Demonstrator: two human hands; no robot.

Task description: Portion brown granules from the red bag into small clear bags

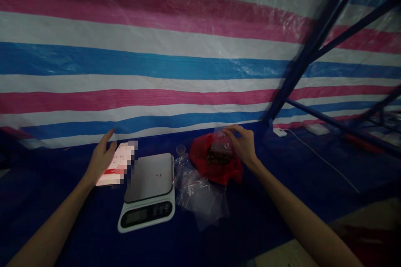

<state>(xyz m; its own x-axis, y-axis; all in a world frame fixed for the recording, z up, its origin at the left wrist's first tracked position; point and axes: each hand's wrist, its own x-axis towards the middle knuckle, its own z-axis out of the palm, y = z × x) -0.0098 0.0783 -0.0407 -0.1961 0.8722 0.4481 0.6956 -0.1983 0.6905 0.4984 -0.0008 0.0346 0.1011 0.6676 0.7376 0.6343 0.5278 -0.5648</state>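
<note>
My left hand [102, 156] is beside a lit phone [117, 164], its fingers apart; whether it touches the phone I cannot tell. Between the thumb and fingers of my right hand [242, 142] is the top of a small clear zip bag [221, 135]. That bag hangs in front of an open red plastic bag [199, 150], and dark brown bits show at its lower part; whether they are inside the clear bag or behind it is unclear. Several flat clear zip bags [203, 196] lie in front of the red bag. A white kitchen scale [150, 179] stands between my hands, with tiny specks on its plate.
A small clear cup [181, 149] stands behind the zip bags. Striped plastic sheeting [156, 66] rises behind the blue surface [250, 221]. On the right are a blue metal frame [300, 66] and a white plug [280, 132] with a cable.
</note>
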